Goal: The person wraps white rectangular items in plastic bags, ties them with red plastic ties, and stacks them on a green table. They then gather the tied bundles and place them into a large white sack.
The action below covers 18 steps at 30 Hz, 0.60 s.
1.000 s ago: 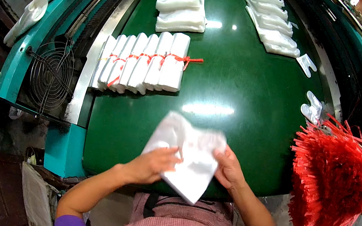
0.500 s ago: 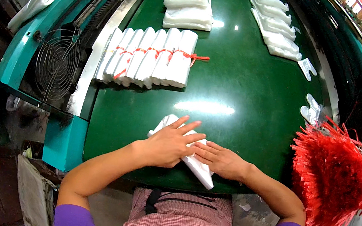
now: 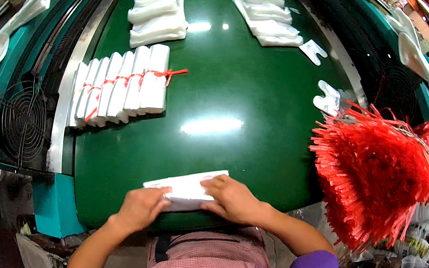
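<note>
A folded white plastic bag bundle (image 3: 188, 187) lies crosswise near the front edge of the green table. My left hand (image 3: 141, 205) grips its left end, fingers curled over the top. Toward the right end, my right hand (image 3: 232, 198) holds it with thumb and fingers on either side. Beyond, at the left, a row of rolled white bag bundles (image 3: 119, 86) lies side by side, with red ties (image 3: 150, 73) round several of them.
Stacks of loose white bags lie at the far left (image 3: 159, 9) and far right (image 3: 265, 11). A large bunch of red plastic strips (image 3: 379, 174) hangs at the right edge. Teal machine frames with a wire fan guard (image 3: 26, 121) flank the green table (image 3: 244, 93).
The white bundle has turned from slanting to lying nearly crosswise. My hands have moved from flat and crossed over its middle to gripping its two ends. The view has shifted right.
</note>
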### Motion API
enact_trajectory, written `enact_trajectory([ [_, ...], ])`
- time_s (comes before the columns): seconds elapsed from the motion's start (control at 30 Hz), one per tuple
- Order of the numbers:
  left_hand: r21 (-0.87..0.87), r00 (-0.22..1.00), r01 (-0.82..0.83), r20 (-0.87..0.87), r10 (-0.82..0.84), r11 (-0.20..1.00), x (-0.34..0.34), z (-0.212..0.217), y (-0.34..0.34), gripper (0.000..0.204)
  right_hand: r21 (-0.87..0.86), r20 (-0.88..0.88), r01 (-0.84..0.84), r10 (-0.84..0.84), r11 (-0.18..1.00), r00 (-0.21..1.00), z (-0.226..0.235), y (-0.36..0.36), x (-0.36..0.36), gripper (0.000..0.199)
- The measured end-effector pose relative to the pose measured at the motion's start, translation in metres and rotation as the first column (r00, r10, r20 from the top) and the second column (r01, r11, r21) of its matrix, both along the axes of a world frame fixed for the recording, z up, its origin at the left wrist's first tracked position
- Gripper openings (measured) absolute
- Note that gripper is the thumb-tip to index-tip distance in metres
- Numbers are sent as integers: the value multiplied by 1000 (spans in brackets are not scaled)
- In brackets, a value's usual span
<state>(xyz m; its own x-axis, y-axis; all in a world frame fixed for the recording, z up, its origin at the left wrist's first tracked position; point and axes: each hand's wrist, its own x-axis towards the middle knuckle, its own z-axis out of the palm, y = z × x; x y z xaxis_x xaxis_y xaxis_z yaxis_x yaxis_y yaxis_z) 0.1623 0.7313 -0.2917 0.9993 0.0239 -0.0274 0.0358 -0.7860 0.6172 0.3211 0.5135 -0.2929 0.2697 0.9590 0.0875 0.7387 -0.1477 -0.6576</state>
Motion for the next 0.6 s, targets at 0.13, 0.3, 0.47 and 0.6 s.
enact_trajectory([
  [0.13, 337, 999, -30, 22, 24, 941, 39, -1, 9, 29, -146, -188, 239, -264, 960, 946, -7, 32, 21, 25],
  [0.3, -16, 984, 83, 159, -79, 996, 50, -11, -15, 44, 117, -740, 674, -388, 730, 549, -33, 26, 51, 25],
  [0.47, -104, 980, 138, -132, -151, 985, 54, -7, -11, 49, -37, -954, 998, 299, -41, -23, -34, -57, 181, 38],
  [0.6, -192, 985, 120, -101, -141, 974, 42, -5, -23, 35, -37, -966, 926, 251, -375, 62, -61, -71, 228, 21],
])
